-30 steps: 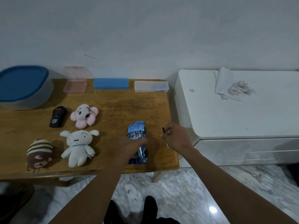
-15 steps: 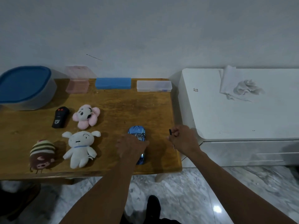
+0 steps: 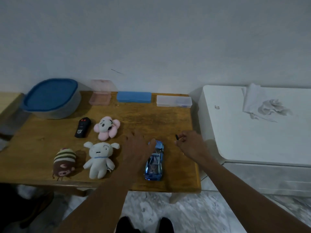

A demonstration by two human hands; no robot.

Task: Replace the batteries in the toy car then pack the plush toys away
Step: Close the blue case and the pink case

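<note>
The blue toy car stands on its wheels near the front right of the wooden table. My left hand hovers just left of the car with fingers spread, its thumb close to the car's far end. My right hand is to the right of the car, pinched on a small black screwdriver. Three plush toys lie to the left: a pink flower dog, a white dog and a brown striped monkey.
A black remote lies beside the pink plush. Along the wall stand a blue-lidded tub, an open pink case, a blue case and a clear case. A white cabinet with cloths stands on the right.
The car, tilted up under my left hand before, now stands flat on its wheels. My left hand has let go and opened. My right hand kept its hold on the screwdriver.
</note>
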